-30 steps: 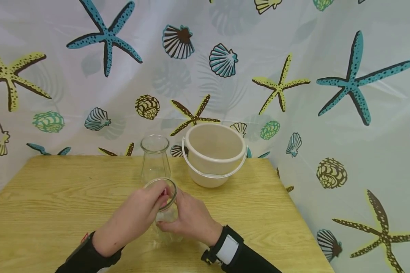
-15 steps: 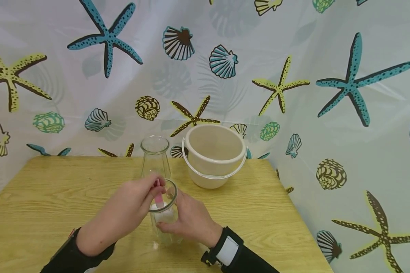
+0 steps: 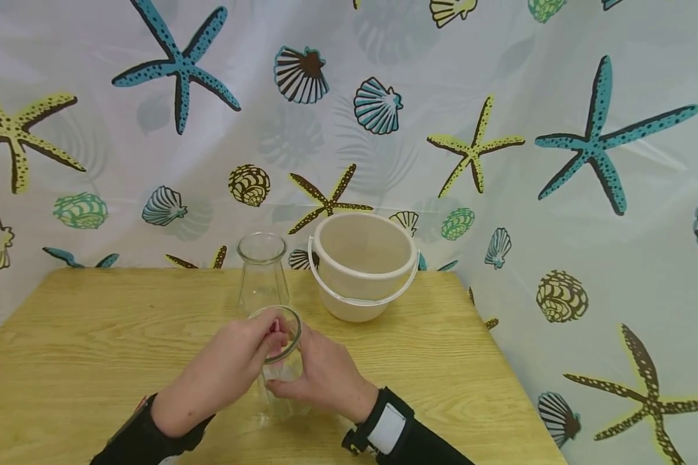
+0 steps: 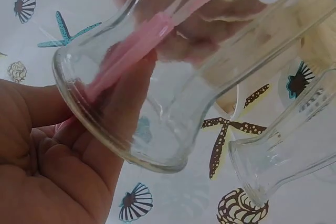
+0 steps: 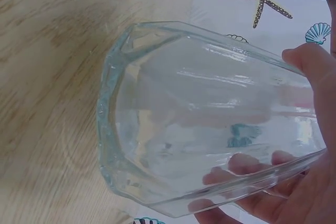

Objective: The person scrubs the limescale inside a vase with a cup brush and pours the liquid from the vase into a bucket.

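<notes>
My right hand (image 3: 331,371) grips a clear glass vase (image 3: 282,374) with a flared rim and a faceted base. In the right wrist view its thumb and fingers wrap the vase's side (image 5: 210,98). My left hand (image 3: 235,355) reaches into the vase's mouth, its fingers pinching the pink handle of a bottle brush (image 4: 131,53). The handle shows through the glass in the left wrist view; the brush's white head is hard to make out. Whether the vase's base touches the table cannot be told.
Just behind stands a second glass vase (image 3: 263,284), upright. A cream bucket (image 3: 355,311) with its handle hanging down is right of it, at the back of the wooden table (image 3: 122,342). A curtain (image 3: 326,142) printed with starfish and shells encloses the back and right.
Half a second ago my left hand had drawn the brush up, with the white head near the vase's mouth. Now it is pushed down inside again. The right hand keeps its grip.
</notes>
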Demonstrator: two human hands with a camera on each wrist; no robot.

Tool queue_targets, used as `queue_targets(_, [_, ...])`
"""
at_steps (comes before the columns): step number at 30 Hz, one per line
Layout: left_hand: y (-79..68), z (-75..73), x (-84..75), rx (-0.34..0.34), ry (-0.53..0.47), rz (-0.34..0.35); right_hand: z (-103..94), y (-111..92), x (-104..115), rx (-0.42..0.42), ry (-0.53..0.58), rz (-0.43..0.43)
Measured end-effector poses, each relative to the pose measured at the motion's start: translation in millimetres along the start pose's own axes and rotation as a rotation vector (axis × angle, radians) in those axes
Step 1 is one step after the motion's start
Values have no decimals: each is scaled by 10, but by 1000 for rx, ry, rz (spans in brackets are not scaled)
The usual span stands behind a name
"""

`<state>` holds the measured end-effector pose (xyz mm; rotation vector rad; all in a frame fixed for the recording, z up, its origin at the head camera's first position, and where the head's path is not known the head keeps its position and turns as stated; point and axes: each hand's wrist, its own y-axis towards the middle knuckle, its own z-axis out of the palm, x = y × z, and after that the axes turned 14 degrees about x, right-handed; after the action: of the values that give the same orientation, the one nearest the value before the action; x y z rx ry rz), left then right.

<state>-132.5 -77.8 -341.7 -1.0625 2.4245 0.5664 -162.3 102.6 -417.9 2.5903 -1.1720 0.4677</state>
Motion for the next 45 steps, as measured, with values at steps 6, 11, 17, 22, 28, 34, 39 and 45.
queue_targets(6, [6, -74, -24, 4, -2, 6, 2, 11, -2, -6, -17, 3])
queue_targets(11, [-15, -221, -92, -42, 4, 17, -6, 14, 6, 8, 9, 15])
queue_targets(17, [-62, -333, -150, -80, -6, 32, -15, 20, 30, 19, 17, 24])
queue_targets(22, [-75, -323, -121, -146, -12, 71, -13, 26, 35, 15, 8, 22])
queue_targets(28, [-44, -220, -54, -140, -56, 91, -5, 22, 19, 11, 20, 22])
queue_targets(34, [-4, -54, 4, -24, -132, 51, -4, 18, 4, -3, 2, -4])
queue_targets(39, [3, -8, 6, 0, -163, 28, -3, 13, 3, -6, 10, -13])
queue_targets(45, [-2, -132, -4, -83, -115, 24, 4, 24, 7, 3, 9, 3])
